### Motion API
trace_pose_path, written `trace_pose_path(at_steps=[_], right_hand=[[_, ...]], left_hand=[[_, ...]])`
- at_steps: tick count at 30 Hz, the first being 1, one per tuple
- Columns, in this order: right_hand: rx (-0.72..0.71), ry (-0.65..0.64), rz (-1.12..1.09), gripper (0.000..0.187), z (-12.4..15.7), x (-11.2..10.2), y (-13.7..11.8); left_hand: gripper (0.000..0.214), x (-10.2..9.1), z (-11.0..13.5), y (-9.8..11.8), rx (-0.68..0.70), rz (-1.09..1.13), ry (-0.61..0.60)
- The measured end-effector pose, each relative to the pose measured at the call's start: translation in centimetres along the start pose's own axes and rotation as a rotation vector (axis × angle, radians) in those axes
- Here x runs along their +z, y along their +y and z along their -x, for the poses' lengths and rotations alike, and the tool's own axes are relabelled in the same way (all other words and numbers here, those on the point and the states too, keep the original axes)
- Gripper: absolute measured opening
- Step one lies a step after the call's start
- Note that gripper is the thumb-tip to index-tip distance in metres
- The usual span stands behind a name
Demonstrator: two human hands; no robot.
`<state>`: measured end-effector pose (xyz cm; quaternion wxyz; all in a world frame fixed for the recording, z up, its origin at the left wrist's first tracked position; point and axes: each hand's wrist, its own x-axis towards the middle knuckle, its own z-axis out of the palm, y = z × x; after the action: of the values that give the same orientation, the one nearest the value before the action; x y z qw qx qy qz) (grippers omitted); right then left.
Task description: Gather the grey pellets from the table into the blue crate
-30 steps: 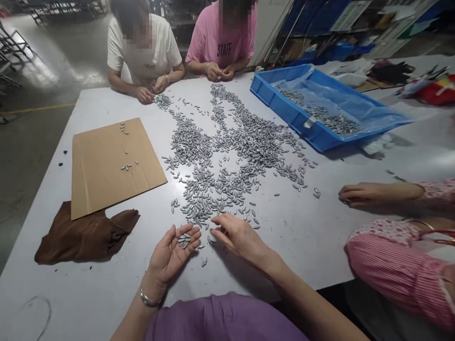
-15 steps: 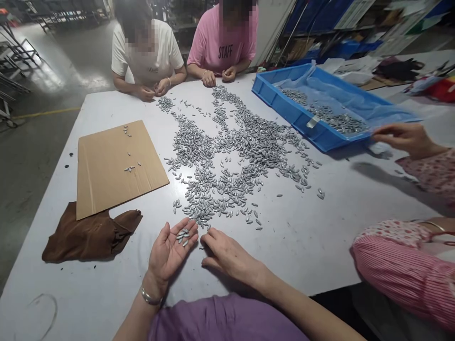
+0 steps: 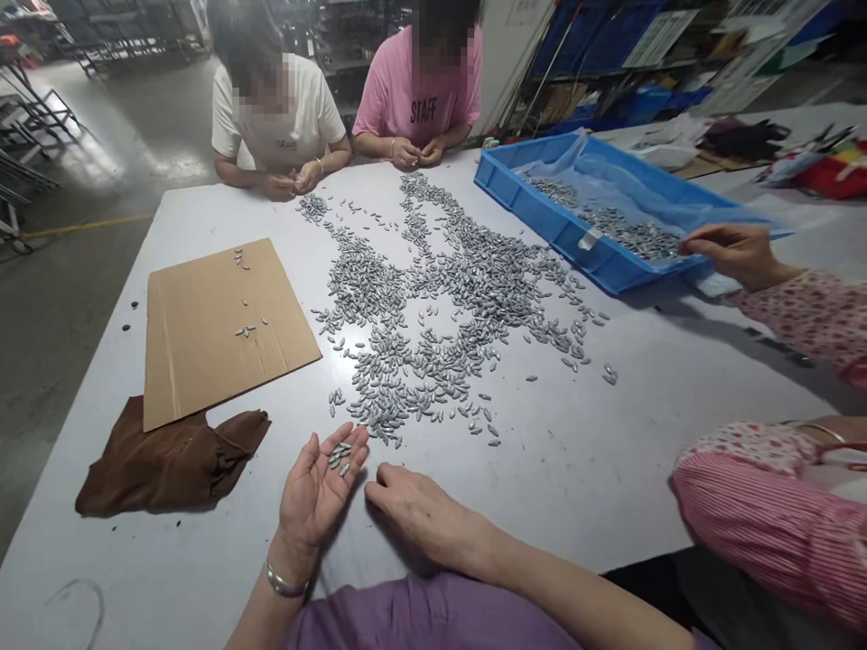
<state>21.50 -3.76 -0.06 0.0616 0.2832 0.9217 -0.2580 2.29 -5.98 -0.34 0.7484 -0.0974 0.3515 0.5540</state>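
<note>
My left hand (image 3: 317, 487) lies palm up on the grey table (image 3: 596, 451), fingers cupped around several small silver oval metal pieces (image 3: 339, 456). Just right of it my right hand (image 3: 413, 510) rests palm down on the table, fingers curled toward the left hand's fingertips; whether it holds a piece is hidden. A big scatter of the same silver pieces (image 3: 440, 298) covers the middle of the table, its near edge just beyond my fingers.
A cardboard sheet (image 3: 223, 325) with a few pieces and a brown cloth (image 3: 169, 460) lie at left. A blue tray (image 3: 542, 212) lined with plastic holds more pieces at right, where a co-worker's hand (image 3: 735, 253) reaches in. Two people sit at the far edge.
My right hand has pulled back from the pile toward my left hand. The co-worker's hand at right has risen from the table and reached to the blue tray.
</note>
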Motion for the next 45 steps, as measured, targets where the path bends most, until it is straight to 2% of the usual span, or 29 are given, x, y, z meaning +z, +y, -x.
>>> trace_pose_path(at_steps=[5,10,15,18,23,27,31,33,35,37,41,43,45], right_hand=[[-0.018,-0.019,-0.005,0.021,-0.1,-0.6,-0.5],[-0.058,-0.014,-0.02,0.024,-0.2,-0.9,-0.8],[-0.058,0.002,-0.045,0.016,-0.7,-0.6,-0.5],[-0.008,0.033,-0.098,0.009,-0.8,-0.2,0.1],[0.096,0.18,-0.236,0.013,-0.1,-0.6,1.1],[0.062,0.361,-0.356,0.014,0.3,-2.0,0.8],[-0.09,0.394,-0.447,0.023,-0.4,-3.4,1.0],[-0.051,0.44,-0.382,0.029,-1.2,-3.5,2.0],[0.053,0.467,-0.235,0.036,-1.8,-3.2,3.3],[0.094,0.405,-0.097,0.044,-1.9,-2.6,4.3],[0.024,0.272,-0.02,0.039,-0.1,-1.4,4.7],[0.054,0.308,-0.023,0.034,1.3,-1.0,4.8],[0.113,0.405,-0.024,0.032,2.5,-0.6,5.2]], left_hand=[[0.04,-0.2,-0.4,0.0,0.018,-0.087,0.095],[0.022,-0.2,-0.7,-0.1,0.078,-0.147,0.147],[0.015,-0.5,-0.7,-0.2,0.121,-0.165,0.094],[0.012,-0.6,-0.6,-0.3,0.13,-0.211,0.067],[0.028,-0.5,-0.3,-0.7,0.173,-0.367,0.024],[0.029,-0.6,-0.4,-1.9,0.078,-0.48,-0.072],[0.026,-0.9,-0.8,-2.9,-0.05,-0.375,-0.082],[0.022,-1.0,-0.9,-2.8,-0.045,-0.339,-0.061],[0.019,-1.1,-0.9,-2.2,-0.017,-0.321,-0.049],[0.02,-1.1,-0.8,-1.3,0.011,-0.273,-0.034],[0.022,-0.9,-0.6,0.3,0.093,-0.123,0.017],[0.023,-0.9,-0.6,0.7,0.117,-0.067,0.034],[0.024,-0.9,-0.6,1.0,0.125,-0.026,0.041]])
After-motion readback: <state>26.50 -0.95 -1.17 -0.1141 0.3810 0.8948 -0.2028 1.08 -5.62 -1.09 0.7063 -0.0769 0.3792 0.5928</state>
